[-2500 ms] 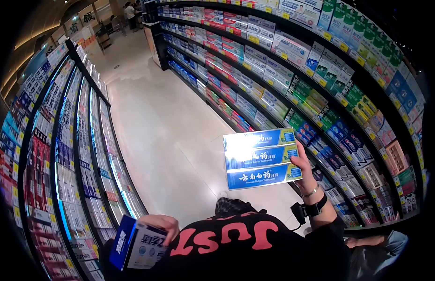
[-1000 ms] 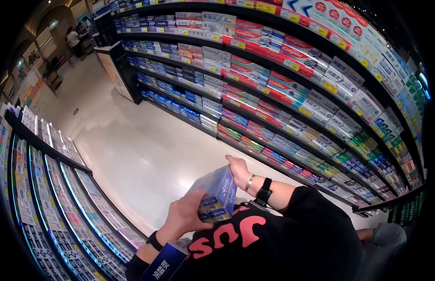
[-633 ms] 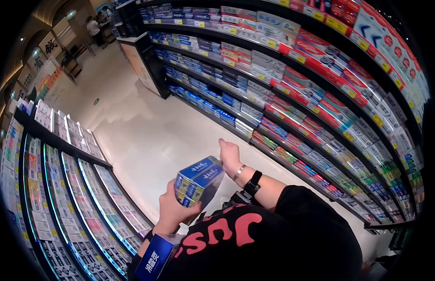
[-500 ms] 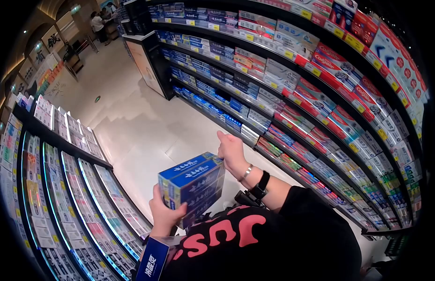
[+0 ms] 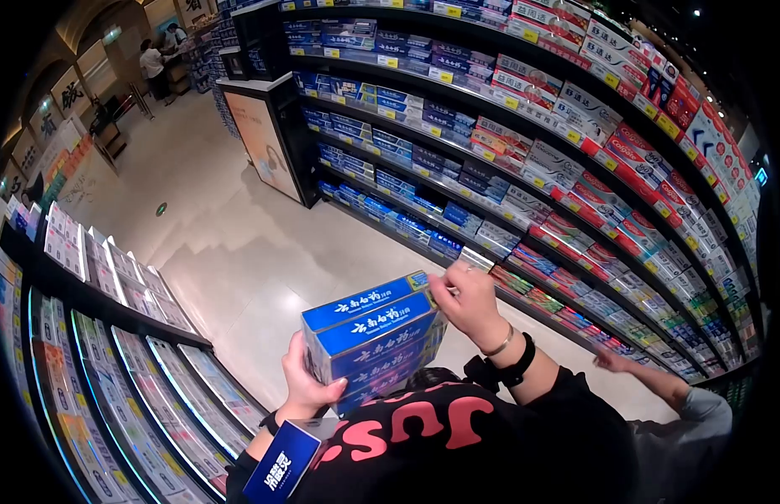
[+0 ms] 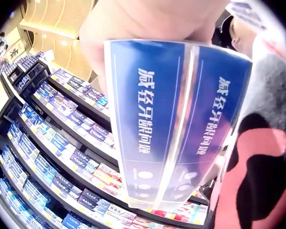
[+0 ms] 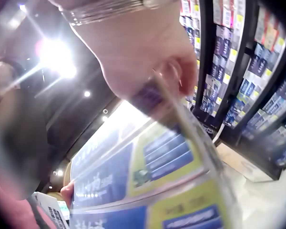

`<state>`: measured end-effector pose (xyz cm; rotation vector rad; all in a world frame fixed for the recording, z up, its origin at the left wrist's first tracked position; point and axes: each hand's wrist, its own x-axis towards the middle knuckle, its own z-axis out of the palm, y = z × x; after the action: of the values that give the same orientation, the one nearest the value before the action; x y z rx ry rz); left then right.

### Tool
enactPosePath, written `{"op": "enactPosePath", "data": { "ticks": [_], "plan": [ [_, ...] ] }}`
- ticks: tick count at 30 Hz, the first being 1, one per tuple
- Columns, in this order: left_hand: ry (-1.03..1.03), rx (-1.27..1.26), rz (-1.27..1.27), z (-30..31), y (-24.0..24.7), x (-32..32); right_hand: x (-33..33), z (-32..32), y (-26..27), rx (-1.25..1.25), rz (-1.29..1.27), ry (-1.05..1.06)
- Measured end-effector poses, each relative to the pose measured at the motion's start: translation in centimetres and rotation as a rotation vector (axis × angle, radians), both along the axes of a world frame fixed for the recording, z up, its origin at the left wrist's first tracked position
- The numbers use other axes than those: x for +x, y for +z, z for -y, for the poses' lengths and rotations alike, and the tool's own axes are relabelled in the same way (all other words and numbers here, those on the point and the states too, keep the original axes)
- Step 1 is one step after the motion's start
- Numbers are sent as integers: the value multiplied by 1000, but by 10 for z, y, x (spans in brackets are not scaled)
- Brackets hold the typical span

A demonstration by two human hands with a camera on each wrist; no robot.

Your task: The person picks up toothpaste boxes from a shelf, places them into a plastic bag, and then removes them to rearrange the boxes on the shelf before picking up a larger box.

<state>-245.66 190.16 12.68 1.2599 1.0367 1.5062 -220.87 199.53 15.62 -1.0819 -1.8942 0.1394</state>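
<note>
A wrapped pack of several blue toothpaste boxes (image 5: pixel 377 323) is held in front of the chest, lettered sides up. My left hand (image 5: pixel 304 378) grips its left end, thumb on the near side. At the upper right corner, my right hand (image 5: pixel 467 304) has curled fingers pinching the pack's edge. In the left wrist view, the left hand (image 6: pixel 152 19) covers the top of two blue box faces (image 6: pixel 148 105) under clear film. Close up in the right wrist view, the right hand (image 7: pixel 143 52) meets the blurred corner of the pack (image 7: pixel 167 157). A dark blue box (image 5: pixel 281 460) rests against the left forearm.
Long shelves of toothpaste boxes (image 5: pixel 524 168) run along the right, and another shelf unit (image 5: pixel 112 395) stands on the left. Pale floor (image 5: pixel 238 252) lies between them. Another person's arm (image 5: pixel 650 382) reaches in at the right. People stand by a far counter.
From above the right shelf side, the pack came down to the chest, and the left hand took its end. The right hand let go, then closed on the corner. The view turned towards the blue-boxed shelves.
</note>
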Motion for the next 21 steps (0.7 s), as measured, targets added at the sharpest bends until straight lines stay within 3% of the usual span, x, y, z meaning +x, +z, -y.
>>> {"op": "enactPosePath", "data": {
  "ticks": [3, 7, 10, 11, 14, 19, 21],
  "plan": [
    [-27, -6, -46, -29, -11, -27, -27, -18, -12, 103, 26, -144],
    [-61, 44, -156, -78, -16, -52, -51, -58, -35, 92, -179, -172],
    [10, 41, -264, -108, -8, -54, -61, -88, -37, 320, 163, -321],
    [55, 75, -305, -120, -12, -56, -75, -95, -31, 353, 168, -354],
    [156, 93, -404, -146, -19, -65, -111, -116, -32, 261, -33, -309],
    [74, 49, -120, -182, -18, -74, -156, -135, -28, 238, -156, -148],
    [1, -49, 116, -203, -17, -84, -174, -122, -26, 242, -19, 28]
  ]
}}
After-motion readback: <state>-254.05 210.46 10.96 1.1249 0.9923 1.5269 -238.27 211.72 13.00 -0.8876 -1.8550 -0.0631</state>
